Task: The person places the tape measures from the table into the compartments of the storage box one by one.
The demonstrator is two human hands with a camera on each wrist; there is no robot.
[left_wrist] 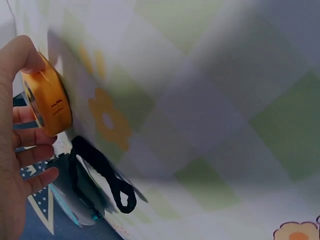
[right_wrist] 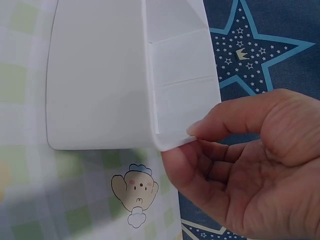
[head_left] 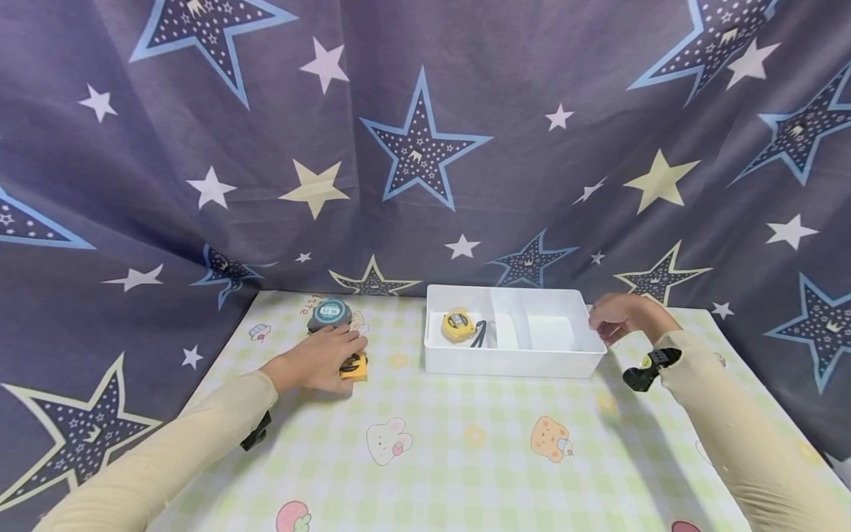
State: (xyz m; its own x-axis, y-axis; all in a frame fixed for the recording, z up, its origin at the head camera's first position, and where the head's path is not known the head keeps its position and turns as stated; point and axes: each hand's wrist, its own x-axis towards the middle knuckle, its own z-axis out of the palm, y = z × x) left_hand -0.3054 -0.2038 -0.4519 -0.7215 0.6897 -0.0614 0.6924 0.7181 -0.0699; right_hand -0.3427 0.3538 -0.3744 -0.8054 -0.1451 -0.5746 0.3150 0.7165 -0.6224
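Star-printed dark cloth (head_left: 392, 37) hangs behind a checked tablecloth (head_left: 459, 480). At the scene's left, the left hand (head_left: 324, 360) pinches an orange-yellow tape measure (head_left: 357, 368) between thumb and fingers, its casing showing just right of the hand. Near the fingertips, on the far side, sits a grey-and-teal tape measure (head_left: 330, 314), with a black strap (left_wrist: 92, 154) beside it. Over on the right, the right hand (head_left: 625, 316) pinches the right end of a white box (head_left: 512, 362), whose left compartment holds a second yellow tape measure (head_left: 457, 325).
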